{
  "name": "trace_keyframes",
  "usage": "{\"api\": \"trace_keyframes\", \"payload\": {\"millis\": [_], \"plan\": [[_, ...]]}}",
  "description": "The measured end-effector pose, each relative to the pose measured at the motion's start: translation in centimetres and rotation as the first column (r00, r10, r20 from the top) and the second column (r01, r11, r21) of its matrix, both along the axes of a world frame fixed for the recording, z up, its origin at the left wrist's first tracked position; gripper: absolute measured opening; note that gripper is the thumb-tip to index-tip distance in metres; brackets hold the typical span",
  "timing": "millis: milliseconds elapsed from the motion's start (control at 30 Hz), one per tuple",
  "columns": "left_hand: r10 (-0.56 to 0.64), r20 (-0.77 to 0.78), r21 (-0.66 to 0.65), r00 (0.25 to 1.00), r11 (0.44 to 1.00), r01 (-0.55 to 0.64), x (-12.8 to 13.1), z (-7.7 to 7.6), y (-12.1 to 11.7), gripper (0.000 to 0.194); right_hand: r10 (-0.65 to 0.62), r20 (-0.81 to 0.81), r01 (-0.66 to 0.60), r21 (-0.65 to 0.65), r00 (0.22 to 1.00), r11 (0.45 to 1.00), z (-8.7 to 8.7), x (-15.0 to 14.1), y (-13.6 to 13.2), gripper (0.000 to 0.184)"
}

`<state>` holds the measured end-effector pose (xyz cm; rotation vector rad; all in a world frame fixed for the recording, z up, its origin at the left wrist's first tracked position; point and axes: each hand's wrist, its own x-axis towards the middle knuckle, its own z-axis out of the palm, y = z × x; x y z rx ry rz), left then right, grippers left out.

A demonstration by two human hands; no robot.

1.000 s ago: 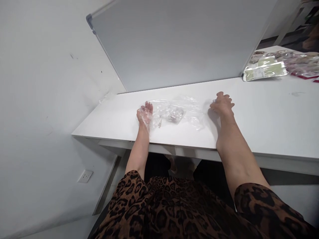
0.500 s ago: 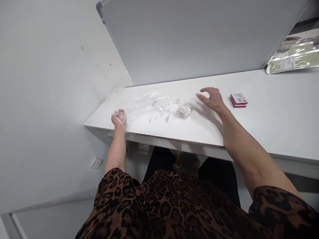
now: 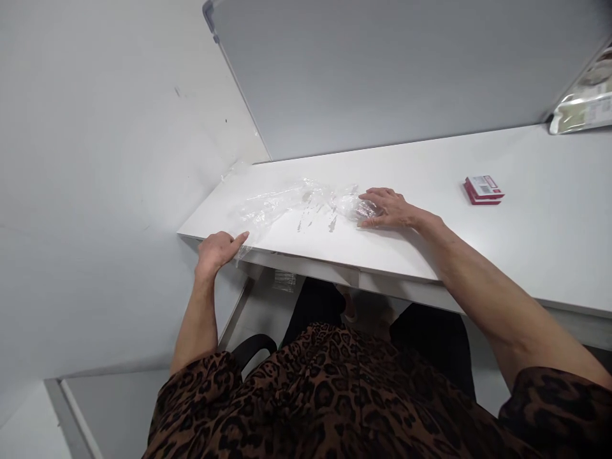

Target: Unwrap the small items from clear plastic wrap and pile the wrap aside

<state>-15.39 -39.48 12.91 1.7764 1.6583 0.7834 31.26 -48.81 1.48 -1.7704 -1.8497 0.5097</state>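
A long crumpled sheet of clear plastic film [image 3: 268, 207] lies across the left part of the white table. At its right end is a small bundle wrapped in the film [image 3: 366, 210]; what is inside cannot be made out. My right hand [image 3: 387, 209] rests over this bundle, fingers and thumb curved around its right side. By the front edge of the table, my left hand [image 3: 217, 250] is closed, thumb pointing right along the film's near corner, which hangs over the edge. The fingers of that hand are mostly hidden under it.
Two small red-and-white boxes [image 3: 484, 190] are stacked on the right of the white table [image 3: 430, 248]. A grey-white board [image 3: 382, 70] stands along the back. At the far right is a shiny printed bag [image 3: 586, 105]. A wall [image 3: 119, 159] closes the left side.
My right hand has come down and left onto the wrapped bundle. My left hand has drawn toward me and turned back-up at the table edge. The view has shifted a little left.
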Motion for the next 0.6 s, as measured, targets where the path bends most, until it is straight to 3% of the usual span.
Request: {"api": "trace_keyframes", "payload": {"millis": [100,167,233,267,333,400,467,533,600], "plan": [[-0.187,-0.149,0.006,0.971,0.982,0.19,2.9,1.6,-3.1,0.046,-0.018,-0.02,0.017,-0.017,1.0,1.0,0.0,0.0,-0.1,0.089],[-0.355,0.013,-0.054,0.935,0.933,0.355,6.3,1.5,-3.7,0.038,-0.024,-0.075,0.024,0.002,0.997,1.0,0.2,0.2,-0.3,0.077],[-0.449,0.265,-0.121,0.853,0.862,0.492,10.4,0.0,-3.2,0.034,-0.062,-0.181,0.071,0.039,0.982,0.997,0.4,0.6,-0.5,0.063],[-0.484,0.348,-0.139,0.803,0.82,0.555,12.5,-1.1,-2.7,0.033,-0.093,-0.248,0.111,0.063,0.964,0.992,0.4,0.9,-0.5,0.059],[-0.513,0.434,-0.11,0.741,0.786,0.608,16.7,-3.5,-1.5,0.03,-0.135,-0.392,0.191,0.107,0.91,0.976,0.4,1.5,-0.4,0.056],[-0.479,0.519,-0.166,0.709,0.757,0.632,20.8,-5.8,-0.7,0.032,-0.143,-0.529,0.252,0.14,0.836,0.958,0.4,2.0,-0.3,0.058],[-0.381,0.638,-0.293,0.669,0.683,0.669,24.3,-7.3,-0.4,0.043,-0.137,-0.639,0.298,0.15,0.757,0.943,0.3,2.3,-0.3,0.06],[-0.225,0.741,-0.416,0.632,0.586,0.695,27.3,-8.1,-0.4,0.057,-0.116,-0.702,0.307,0.152,0.702,0.94,0.4,2.3,-0.5,0.059],[-0.063,0.798,-0.495,0.599,0.5,0.711,29.7,-8.4,-0.5,0.067,-0.063,-0.714,0.247,0.157,0.698,0.956,0.7,2.1,-0.8,0.056]]}}
